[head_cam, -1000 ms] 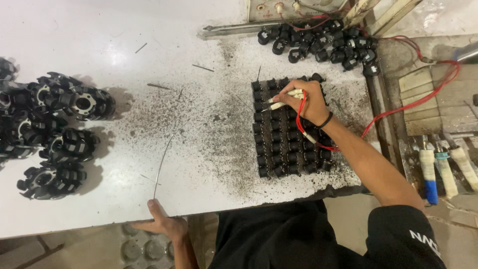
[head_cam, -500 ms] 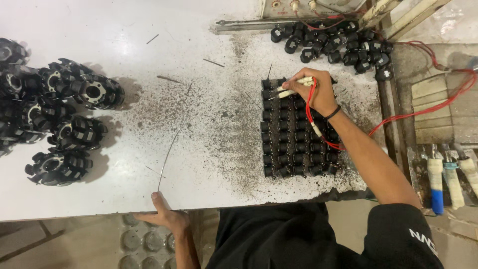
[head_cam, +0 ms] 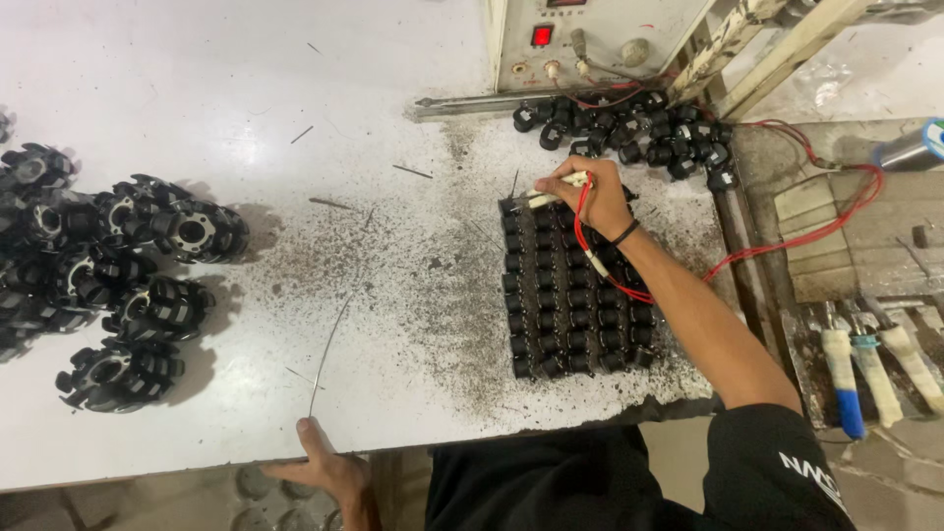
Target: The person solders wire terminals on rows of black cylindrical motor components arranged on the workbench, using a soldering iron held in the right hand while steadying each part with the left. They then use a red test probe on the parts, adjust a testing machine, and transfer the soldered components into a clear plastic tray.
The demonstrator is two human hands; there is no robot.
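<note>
Right hand (head_cam: pixel 595 197), fingers pinched on a pair of pale probe tips with red leads (head_cam: pixel 553 189), touching the 12 o'clock edge of the rectangular block of small black ring-shaped parts (head_cam: pixel 570 295); left hand (head_cam: pixel 329 467) spread flat on the white table's (head_cam: pixel 295 98) 6 o'clock edge.

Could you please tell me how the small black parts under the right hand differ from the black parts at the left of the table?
The small black parts are little and packed in a tidy grid of rows; the large black parts are much bigger, toothed rings with open centres, lying in a loose cluster. The right hand works over the small ones; no hand touches the large ones. Both are black and sit on the white table.
</note>
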